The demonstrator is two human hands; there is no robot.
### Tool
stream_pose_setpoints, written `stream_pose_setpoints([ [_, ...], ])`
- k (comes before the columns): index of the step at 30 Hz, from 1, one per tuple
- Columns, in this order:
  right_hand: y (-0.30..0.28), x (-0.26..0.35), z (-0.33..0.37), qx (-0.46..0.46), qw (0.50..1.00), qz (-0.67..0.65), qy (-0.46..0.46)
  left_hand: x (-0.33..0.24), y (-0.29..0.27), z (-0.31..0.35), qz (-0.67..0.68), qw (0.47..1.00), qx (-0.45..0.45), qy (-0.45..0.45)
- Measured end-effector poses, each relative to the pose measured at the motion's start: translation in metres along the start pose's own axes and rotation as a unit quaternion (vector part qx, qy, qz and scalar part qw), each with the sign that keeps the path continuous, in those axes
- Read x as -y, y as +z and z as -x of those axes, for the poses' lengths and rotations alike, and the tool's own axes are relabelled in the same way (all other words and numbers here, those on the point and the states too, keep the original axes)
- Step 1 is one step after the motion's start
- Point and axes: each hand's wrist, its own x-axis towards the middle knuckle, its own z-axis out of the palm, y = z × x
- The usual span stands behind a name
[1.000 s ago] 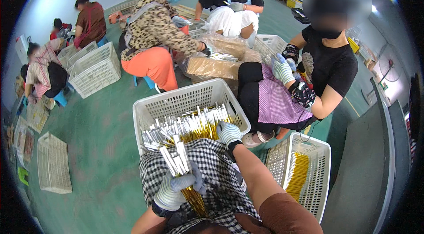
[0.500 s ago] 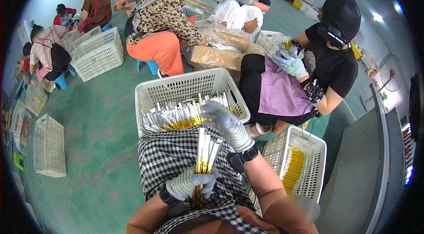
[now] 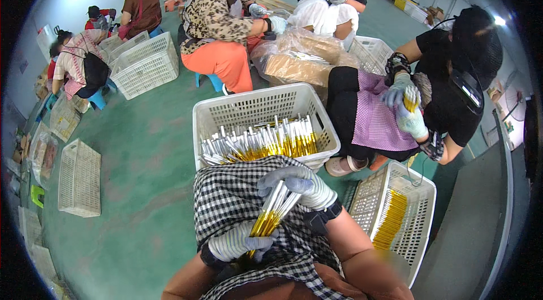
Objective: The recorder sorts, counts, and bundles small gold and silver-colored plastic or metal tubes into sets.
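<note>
In my gloved left hand (image 3: 240, 243), low over my lap, is a bundle of slim silver-and-gold sticks (image 3: 272, 209). The fingers are closed round its gold lower part, and the silver ends tilt up to the right. My right hand (image 3: 302, 185), in a striped glove with grey fingers, curls over the silver ends at the top of the bundle; its fingertips are partly hidden. Just beyond my knees a white plastic crate (image 3: 254, 102) holds many similar sticks (image 3: 266, 140), silver ends up. A black-and-white checked cloth (image 3: 223, 192) covers my lap.
At my right a second white crate (image 3: 421, 215) holds a row of gold sticks (image 3: 391, 221). Close by sits a co-worker (image 3: 390, 96) holding sticks. Ahead are a plastic-wrapped carton (image 3: 297, 68) and more seated people. Another crate (image 3: 79, 178) stands on the green floor to the left.
My right hand has come down from near the crate onto the silver ends. The bundle has tilted to the right. The view has shifted, moving the surroundings rightward.
</note>
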Motion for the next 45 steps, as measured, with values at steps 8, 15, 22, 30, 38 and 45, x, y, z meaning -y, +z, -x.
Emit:
stream_pose_setpoints([
  [8,0.008,-0.002,0.026,0.083,0.965,0.214,0.128,0.032,-0.018,0.031,-0.352,0.93,-0.071,0.077],
  [15,0.016,-0.025,0.044,-0.01,0.997,0.006,0.073,-0.039,0.006,0.036,-0.091,0.974,-0.196,0.07],
  [22,0.051,-0.033,0.024,-0.054,0.979,0.015,0.195,-0.021,0.016,-0.003,0.087,0.966,-0.205,0.135],
  [30,0.055,-0.036,0.023,-0.086,0.995,0.0,0.041,0.003,0.014,-0.008,-0.235,0.96,-0.08,0.131],
  [38,0.055,-0.023,0.027,-0.143,0.986,-0.088,0.014,-0.011,0.006,0.016,-0.186,0.978,-0.069,0.071],
  [45,0.034,-0.004,0.051,-0.164,0.983,0.08,-0.024,-0.014,-0.013,0.071,-0.501,0.857,-0.062,-0.108],
])
